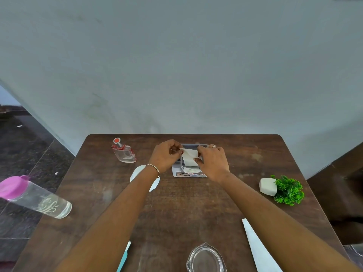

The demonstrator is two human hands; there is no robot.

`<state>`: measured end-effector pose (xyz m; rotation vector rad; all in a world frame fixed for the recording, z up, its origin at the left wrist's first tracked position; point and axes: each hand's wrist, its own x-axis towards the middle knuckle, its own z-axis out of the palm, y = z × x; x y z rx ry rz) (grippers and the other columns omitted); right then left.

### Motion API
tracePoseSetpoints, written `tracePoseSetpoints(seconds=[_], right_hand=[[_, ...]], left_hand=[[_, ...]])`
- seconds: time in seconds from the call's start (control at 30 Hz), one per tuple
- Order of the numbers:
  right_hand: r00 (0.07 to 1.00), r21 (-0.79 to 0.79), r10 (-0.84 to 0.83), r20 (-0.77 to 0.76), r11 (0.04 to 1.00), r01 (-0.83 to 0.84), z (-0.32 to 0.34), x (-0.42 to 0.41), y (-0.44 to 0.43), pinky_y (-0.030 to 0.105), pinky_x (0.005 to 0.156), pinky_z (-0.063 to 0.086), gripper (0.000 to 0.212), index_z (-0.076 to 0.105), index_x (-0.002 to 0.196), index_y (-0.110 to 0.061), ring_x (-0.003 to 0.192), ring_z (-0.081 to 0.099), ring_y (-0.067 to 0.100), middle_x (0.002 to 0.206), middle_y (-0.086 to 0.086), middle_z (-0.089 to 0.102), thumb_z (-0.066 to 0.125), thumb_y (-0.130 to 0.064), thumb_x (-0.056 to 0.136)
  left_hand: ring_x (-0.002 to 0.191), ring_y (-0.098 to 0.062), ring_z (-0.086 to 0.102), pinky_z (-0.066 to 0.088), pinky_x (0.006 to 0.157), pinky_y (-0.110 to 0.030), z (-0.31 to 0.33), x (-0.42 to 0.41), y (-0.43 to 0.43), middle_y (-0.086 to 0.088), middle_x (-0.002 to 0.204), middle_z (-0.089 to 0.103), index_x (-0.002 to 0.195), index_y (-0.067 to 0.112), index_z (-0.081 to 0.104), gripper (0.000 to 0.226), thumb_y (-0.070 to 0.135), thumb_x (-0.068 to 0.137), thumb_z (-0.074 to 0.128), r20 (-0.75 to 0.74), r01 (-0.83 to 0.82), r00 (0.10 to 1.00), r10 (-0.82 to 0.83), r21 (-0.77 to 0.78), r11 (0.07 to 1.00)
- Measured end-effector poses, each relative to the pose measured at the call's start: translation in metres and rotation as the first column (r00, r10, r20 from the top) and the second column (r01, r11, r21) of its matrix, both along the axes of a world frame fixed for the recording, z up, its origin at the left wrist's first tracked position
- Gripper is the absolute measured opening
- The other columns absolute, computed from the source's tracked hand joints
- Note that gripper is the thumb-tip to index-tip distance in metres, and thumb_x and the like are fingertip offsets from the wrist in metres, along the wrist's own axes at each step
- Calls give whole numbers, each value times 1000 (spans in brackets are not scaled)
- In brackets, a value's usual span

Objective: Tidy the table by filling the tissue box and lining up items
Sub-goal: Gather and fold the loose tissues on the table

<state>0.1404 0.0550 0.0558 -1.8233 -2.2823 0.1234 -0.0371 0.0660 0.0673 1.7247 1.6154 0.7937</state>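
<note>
A grey tissue box point(188, 146) stands at the far middle of the brown table point(176, 209), with a printed tissue packet point(189, 173) lying just in front of it. Both my hands hold a white tissue point(189, 157) over the box. My left hand point(166, 155) pinches its left corner and my right hand point(213, 161) pinches its right side. A tilted clear bottle with a red cap point(123, 152) stands at the far left. A small green plant in a white pot point(280, 189) lies on its side at the right.
A clear bottle with a pink lid point(33, 197) lies over the table's left edge. A white paper plate point(137, 173) shows under my left forearm. A glass dish point(206, 259) sits at the near edge, with a white strip point(259, 250) to its right and a teal object point(124, 256) to its left.
</note>
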Motion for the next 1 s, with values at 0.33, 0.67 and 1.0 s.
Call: tracePoseSetpoints(seconds=[0.33,0.67,1.0], right_hand=[[998,-33,8,57,999,-6,-9,-3,1,42,101,24,22,64,107,-25,113,51,21,114,-3,60,59,-38,90],[998,-83,15,60,996,-10,-11,5,-3,47,102,19,25,67,108,-24,117,46,21,119,-2,55,59,-37,88],[999,-14,-33,31,999,34,-10,7,-3,50,103,17,24,67,103,-25,120,46,21,123,-2,54,60,-40,85]], left_hand=[[87,-11,65,55,82,-26,-8,-8,0,2,98,72,95,20,71,12,21,83,68,-84,24,996,-25,-23,999],[93,-9,55,42,78,-18,-6,4,0,-2,110,68,102,15,71,20,23,84,67,-126,53,991,-55,-15,998],[103,-16,56,42,82,-20,-7,9,2,-3,114,66,102,18,71,21,29,85,65,-175,75,982,-73,1,997]])
